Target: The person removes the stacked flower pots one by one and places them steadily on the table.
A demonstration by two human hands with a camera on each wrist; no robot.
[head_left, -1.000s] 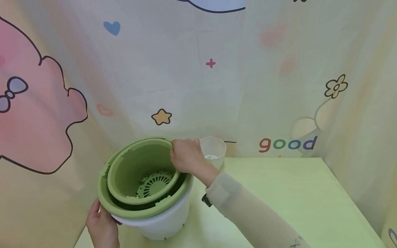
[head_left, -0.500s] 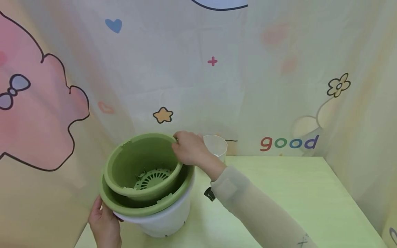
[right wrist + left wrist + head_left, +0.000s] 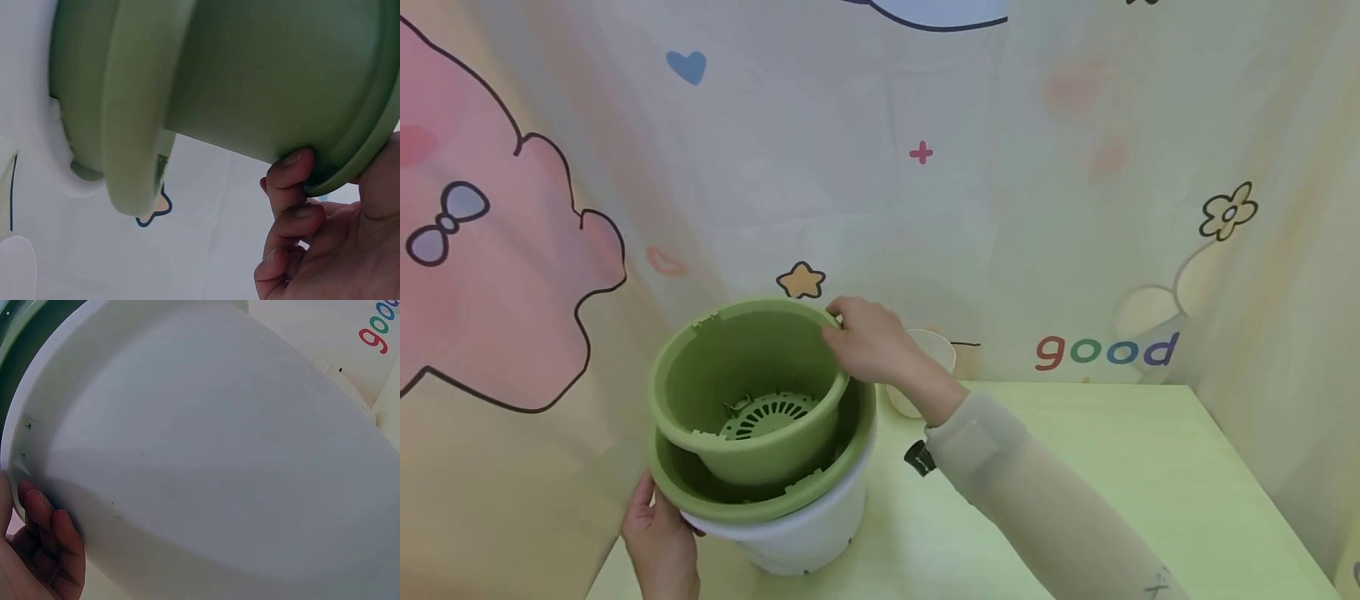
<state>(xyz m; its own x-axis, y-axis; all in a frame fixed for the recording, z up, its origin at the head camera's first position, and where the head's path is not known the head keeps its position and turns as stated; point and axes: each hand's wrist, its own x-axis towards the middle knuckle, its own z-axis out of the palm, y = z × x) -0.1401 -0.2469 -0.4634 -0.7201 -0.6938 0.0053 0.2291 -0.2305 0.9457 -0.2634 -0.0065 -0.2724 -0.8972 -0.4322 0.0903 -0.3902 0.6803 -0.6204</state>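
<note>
A green flower pot [image 3: 767, 458] with a slotted bottom is raised partway out of a larger green pot [image 3: 752, 510], tilted toward the viewer. My right hand [image 3: 872, 337] grips its rim on the right; in the right wrist view the fingers [image 3: 294, 169] curl under that rim. The larger green pot sits inside a white pot [image 3: 805, 529], which stands on the table. At the lower left my left hand [image 3: 658, 533] holds the white pot's rim, thumb above and fingers below, as the left wrist view shows beside the white wall [image 3: 206, 444].
A small translucent white pot [image 3: 910, 400] stands behind my right wrist, partly hidden. The pale green table [image 3: 1075, 467] extends right to its edge. A printed curtain [image 3: 1000, 233] hangs close behind and at both sides.
My right hand has lifted the inner green pot upward, so more of its outer wall shows above the larger green pot. The left hand keeps its hold on the white rim.
</note>
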